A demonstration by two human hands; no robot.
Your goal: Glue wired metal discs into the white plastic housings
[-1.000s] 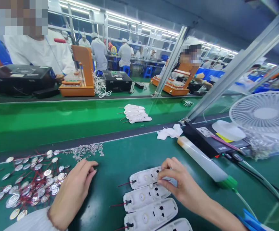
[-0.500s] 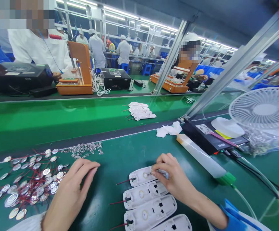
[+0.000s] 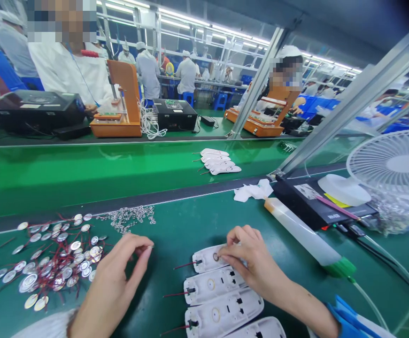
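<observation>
Several white plastic shells [image 3: 204,291] lie in a slanting row on the green bench, each with a red wire out of its left end. Over the farthest shell [image 3: 201,263], my right hand [image 3: 248,253] is closed in a pinch, its fingertips at a small dark ring [image 3: 216,257] that sits at the shell's round spot. My left hand [image 3: 119,277] hovers to the left of the shells, thumb and forefinger pressed together; whatever is between them is too small to name. Beside it are a heap of silver discs with red wires [image 3: 66,267] and a scatter of tiny clear pieces [image 3: 130,216].
A white tube with a green end [image 3: 303,234] lies right of my right hand, near a black box [image 3: 331,211] and a white fan [image 3: 397,162]. Crumpled tissue [image 3: 253,190] lies behind. More shells [image 3: 220,162] rest on the green belt [image 3: 84,173]. Co-workers sit opposite.
The view has shifted slightly left. My right fingertips have moved a little left over the farthest shell, and the dark ring now shows at its round spot. My left hand keeps its pinch.
</observation>
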